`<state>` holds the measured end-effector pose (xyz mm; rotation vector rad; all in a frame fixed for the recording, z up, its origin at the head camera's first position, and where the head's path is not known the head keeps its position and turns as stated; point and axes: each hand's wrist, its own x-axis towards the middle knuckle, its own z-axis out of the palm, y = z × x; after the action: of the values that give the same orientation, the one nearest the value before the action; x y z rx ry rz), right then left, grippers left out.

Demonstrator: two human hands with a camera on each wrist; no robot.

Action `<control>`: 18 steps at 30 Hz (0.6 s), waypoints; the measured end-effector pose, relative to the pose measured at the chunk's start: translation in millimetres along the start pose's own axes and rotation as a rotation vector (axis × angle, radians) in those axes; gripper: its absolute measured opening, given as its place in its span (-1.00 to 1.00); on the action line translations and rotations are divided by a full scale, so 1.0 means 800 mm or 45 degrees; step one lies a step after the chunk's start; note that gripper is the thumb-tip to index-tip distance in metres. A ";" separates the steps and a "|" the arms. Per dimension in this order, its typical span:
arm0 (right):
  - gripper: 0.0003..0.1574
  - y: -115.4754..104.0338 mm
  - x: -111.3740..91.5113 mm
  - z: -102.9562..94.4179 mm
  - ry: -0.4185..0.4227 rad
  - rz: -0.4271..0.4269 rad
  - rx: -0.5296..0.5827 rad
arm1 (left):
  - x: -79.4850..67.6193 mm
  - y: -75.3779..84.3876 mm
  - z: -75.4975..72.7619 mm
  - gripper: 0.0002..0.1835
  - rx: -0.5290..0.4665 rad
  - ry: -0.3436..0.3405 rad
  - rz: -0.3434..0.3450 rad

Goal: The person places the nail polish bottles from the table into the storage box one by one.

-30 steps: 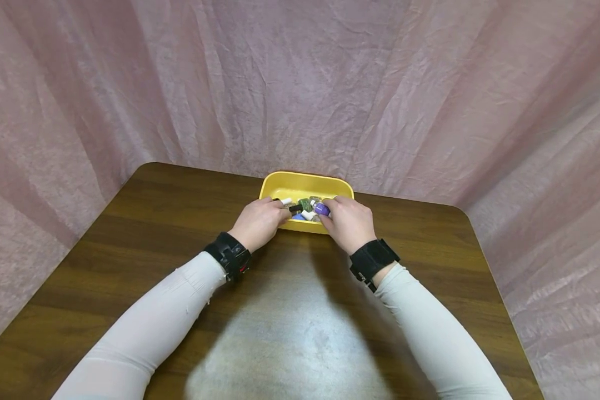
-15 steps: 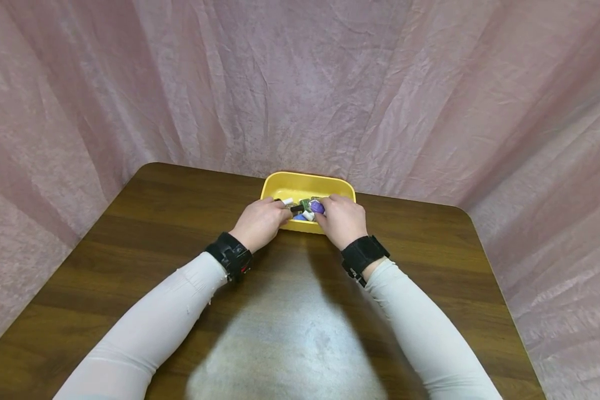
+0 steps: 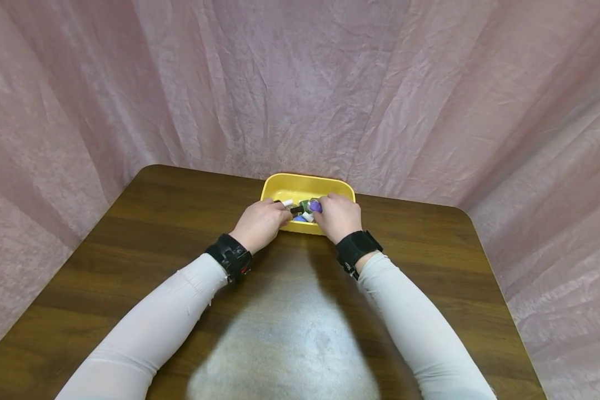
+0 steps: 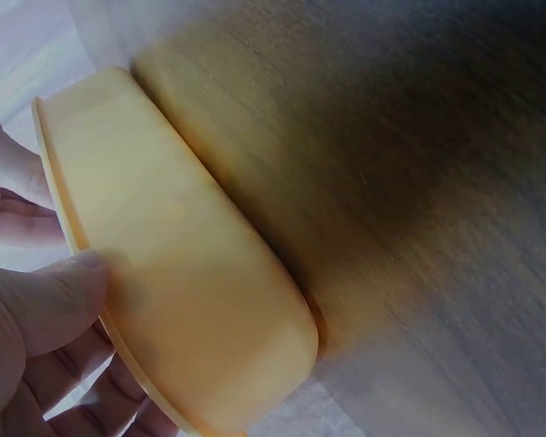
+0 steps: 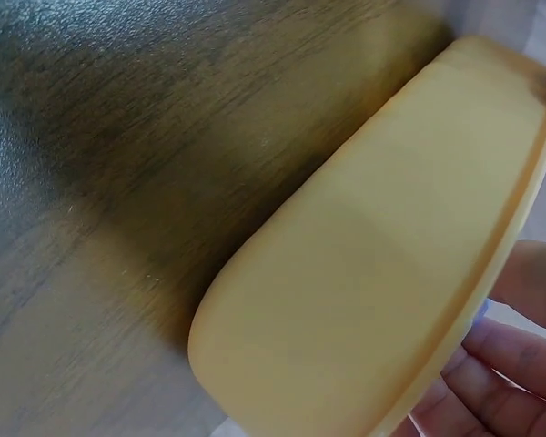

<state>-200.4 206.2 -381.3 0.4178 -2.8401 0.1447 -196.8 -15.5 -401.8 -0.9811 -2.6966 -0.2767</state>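
A yellow plastic box (image 3: 307, 183) stands at the table's far edge with several small bottles in it, which look like nail polish. My left hand (image 3: 258, 223) grips its near left rim, thumb (image 4: 68, 287) on the outer wall and fingers inside. My right hand (image 3: 341, 215) reaches over the right side and pinches a purple nail polish bottle (image 3: 315, 206). Beside it lie a green bottle (image 3: 305, 205), a black cap (image 3: 297, 209) and a blue bottle (image 3: 299, 219). In the right wrist view the box wall (image 5: 364, 246) hides most of what the fingers (image 5: 514, 355) hold.
Brown wooden table (image 3: 170, 222) surrounds the box on its near side and both flanks. Pink velvet curtain (image 3: 310, 100) hangs right behind the box and along both sides. A light reflection (image 3: 285, 344) lies on the near tabletop.
My right hand has moved slightly left with the purple bottle, its forearm swinging left too. The left hand keeps its place on the rim.
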 end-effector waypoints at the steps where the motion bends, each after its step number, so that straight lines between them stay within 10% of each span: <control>1: -0.76 0.000 0.001 0.001 -0.003 0.001 -0.004 | 0.000 0.000 0.000 -0.91 -0.001 -0.002 -0.001; 18: -0.73 0.002 0.009 0.010 -0.090 0.040 -0.032 | -0.001 0.001 -0.001 -0.92 0.001 0.013 0.004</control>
<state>-209.4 204.5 -387.4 0.3808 -2.9156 0.1021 -195.8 -15.5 -401.0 -0.9813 -2.6852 -0.2796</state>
